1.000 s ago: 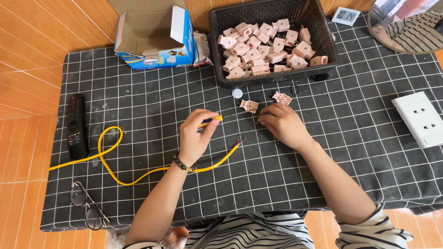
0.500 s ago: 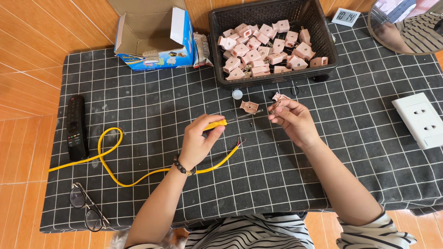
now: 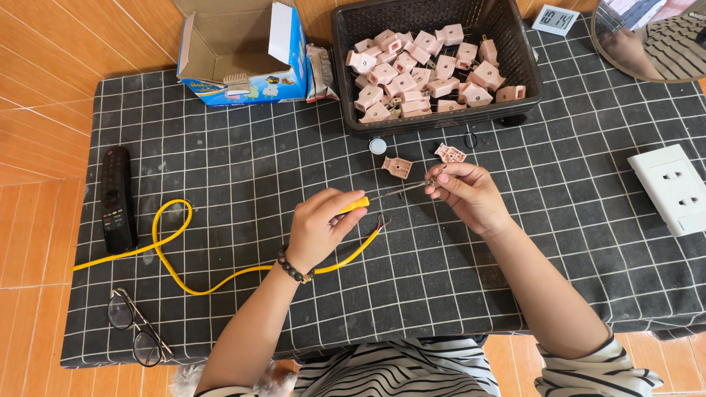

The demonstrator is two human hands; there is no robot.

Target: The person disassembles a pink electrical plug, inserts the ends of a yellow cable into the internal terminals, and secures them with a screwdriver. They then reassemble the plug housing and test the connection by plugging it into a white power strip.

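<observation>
Near the middle of the checked cloth (image 3: 515,242), the left hand (image 3: 320,228) is closed around a yellow-handled screwdriver (image 3: 382,196), its tip meeting a small metal part (image 3: 435,176) pinched in the right hand's (image 3: 467,195) fingertips. If the tip slips off, that part could drop among the loose pink plug halves (image 3: 397,167) or jab a finger.

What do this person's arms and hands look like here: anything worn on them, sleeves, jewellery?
Both forearms are bare. The left hand has a dark beaded bracelet at its wrist. The right hand shows no ring or band. A black-and-white striped sleeve covers the right upper arm, matching the striped top.
</observation>
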